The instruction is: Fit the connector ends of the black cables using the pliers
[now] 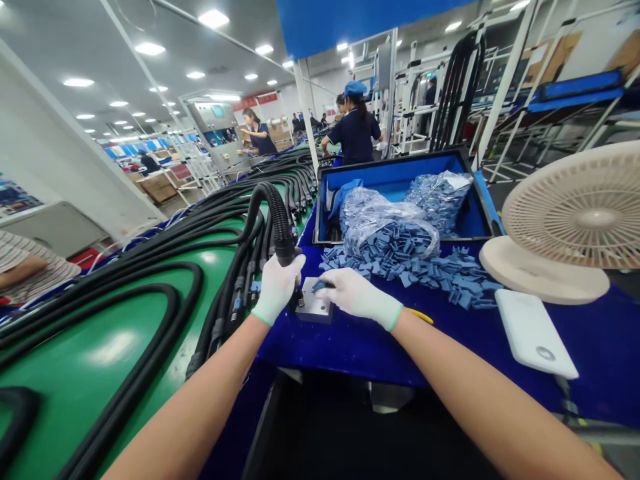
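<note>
1. Up front, the left hand [277,285], in a white glove, is closed around the end of a black hose [277,223], holding it upright with its tip down on a small metal block [316,305].
2. The hose arches up from that hand and runs back over the green belt [115,347], where many more black hoses lie side by side.
3. The right hand [356,293], also gloved, rests on the block's right edge; its fingers pinch a small blue clip [319,285] just beside the hose tip.
4. The block sits on a blue cloth [350,343] near its left edge.
5. Behind the hands lies a loose heap of blue clips [440,273], and past it a blue bin [400,180] holding clear bags of the same clips.
6. A white fan [570,220] stands to the right, with a flat white device [535,332] on the cloth before it.
7. Other workers [356,130] in dark uniforms stand further down the line.
</note>
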Motion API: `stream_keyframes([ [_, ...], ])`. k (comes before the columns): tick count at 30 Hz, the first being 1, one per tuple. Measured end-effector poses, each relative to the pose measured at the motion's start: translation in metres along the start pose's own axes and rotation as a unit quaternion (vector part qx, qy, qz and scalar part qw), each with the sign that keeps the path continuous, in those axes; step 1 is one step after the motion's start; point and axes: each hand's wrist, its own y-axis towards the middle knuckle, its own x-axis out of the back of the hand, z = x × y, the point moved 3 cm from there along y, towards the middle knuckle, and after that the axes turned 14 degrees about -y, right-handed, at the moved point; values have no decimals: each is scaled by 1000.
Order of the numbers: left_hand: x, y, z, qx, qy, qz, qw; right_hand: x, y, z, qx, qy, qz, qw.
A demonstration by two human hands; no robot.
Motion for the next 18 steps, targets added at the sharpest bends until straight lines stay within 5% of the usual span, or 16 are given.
stream_keyframes([
  [8,11,12,6,3,-15,39,999,-29,57,11,18,0,50,999],
  [18,10,4,3,15,-46,40,998,-43,62,-5,-42,64,80,994],
])
